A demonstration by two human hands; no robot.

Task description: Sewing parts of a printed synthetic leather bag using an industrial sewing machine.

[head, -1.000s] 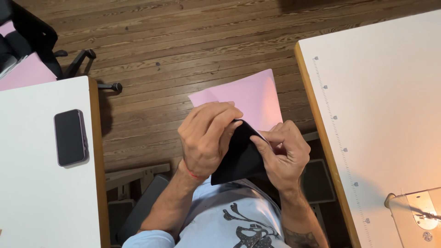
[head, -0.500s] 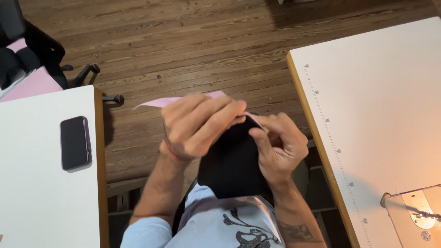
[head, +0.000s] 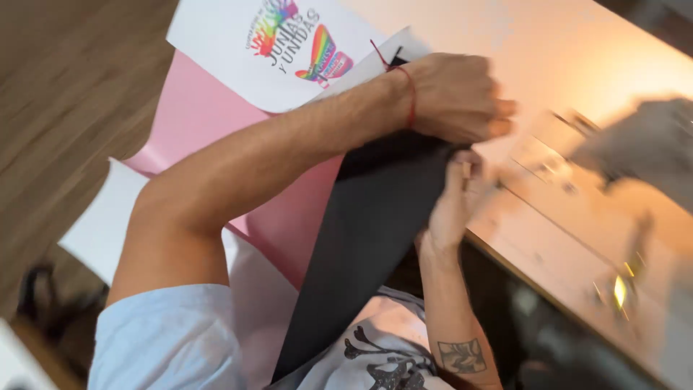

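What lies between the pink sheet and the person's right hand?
In the head view, the black sheet lies between the pink sheet and the right hand, which grips its upper edge together with the left hand.

White sheet (head: 238, 61) with rainbow print, top centre, probably over pink sheet (head: 209, 123).

1. The left hand (head: 458, 97) reaches forward across the body, arm stretched out, fingers curled in a pinch.
2. The right hand (head: 456, 198) is raised just below it, forearm upright, fingers gripping.
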